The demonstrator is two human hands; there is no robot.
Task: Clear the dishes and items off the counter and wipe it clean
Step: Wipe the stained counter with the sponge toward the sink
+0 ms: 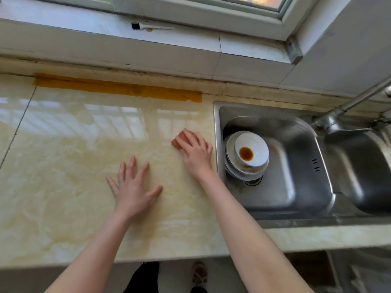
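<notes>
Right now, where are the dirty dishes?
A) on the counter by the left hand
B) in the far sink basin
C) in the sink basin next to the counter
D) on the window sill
C: the stacked dishes sit in the sink basin that borders the counter.

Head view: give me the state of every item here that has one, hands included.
left hand: flat on the counter, fingers spread, holding nothing.
right hand: pressing the sponge onto the counter beside the sink.
counter: glossy, tape strip along its back edge.
bowl: tilted atop stacked plates in the sink, brown residue inside.
faucet: no water visible.
</notes>
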